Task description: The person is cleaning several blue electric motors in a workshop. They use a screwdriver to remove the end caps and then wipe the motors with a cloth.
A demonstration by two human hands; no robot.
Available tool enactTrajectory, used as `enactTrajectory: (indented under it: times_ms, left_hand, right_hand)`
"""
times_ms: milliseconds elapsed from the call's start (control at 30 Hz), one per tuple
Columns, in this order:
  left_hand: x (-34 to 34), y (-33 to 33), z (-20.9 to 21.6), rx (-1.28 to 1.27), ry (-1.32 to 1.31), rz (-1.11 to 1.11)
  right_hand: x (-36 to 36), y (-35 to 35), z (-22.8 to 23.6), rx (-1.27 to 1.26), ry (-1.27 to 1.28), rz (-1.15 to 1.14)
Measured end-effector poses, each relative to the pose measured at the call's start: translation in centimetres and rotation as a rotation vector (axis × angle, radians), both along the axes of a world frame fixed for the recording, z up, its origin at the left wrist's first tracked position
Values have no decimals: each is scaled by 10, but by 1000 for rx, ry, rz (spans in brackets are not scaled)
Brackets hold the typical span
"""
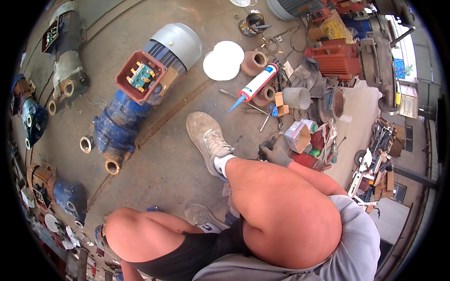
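My right hand (278, 155), in a grey work glove, reaches down beside my right shin. Its fingers are curled around or against something dark near the floor, too hidden to name. Right of it stands an opened white and purple carton (297, 136), with a red metal part (304, 160) lying below. My left hand does not show; only a bit of the left arm appears at the lower edge. Ahead on the floor lies a blue geared motor (123, 117) with a grey fan cover (176, 44). Its red terminal box (140, 76) is uncovered, showing a green terminal board.
A sealant tube (258, 84) with a blue nozzle rests among rusty flanged parts (254, 62) and a white disc (223, 61). Further motors (68, 58) lie at the left. Red finned housings (333, 60) and an open tin (253, 24) stand at the far right.
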State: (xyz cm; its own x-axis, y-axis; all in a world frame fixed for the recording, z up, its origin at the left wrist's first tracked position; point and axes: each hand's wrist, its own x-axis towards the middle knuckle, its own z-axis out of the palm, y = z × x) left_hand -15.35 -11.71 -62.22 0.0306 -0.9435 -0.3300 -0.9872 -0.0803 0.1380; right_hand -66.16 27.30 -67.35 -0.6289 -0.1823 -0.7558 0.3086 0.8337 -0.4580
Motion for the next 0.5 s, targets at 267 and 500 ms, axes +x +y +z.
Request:
enactTrajectory:
  times_ms: [267, 500]
  left_hand:
    - [38, -6, -8, -13, -68, 48]
    - [88, -11, -8, 13, -141, 91]
  right_hand:
    - [13, 12, -17, -201, -174, 341]
    - [9, -83, -37, 415, -110, 1038]
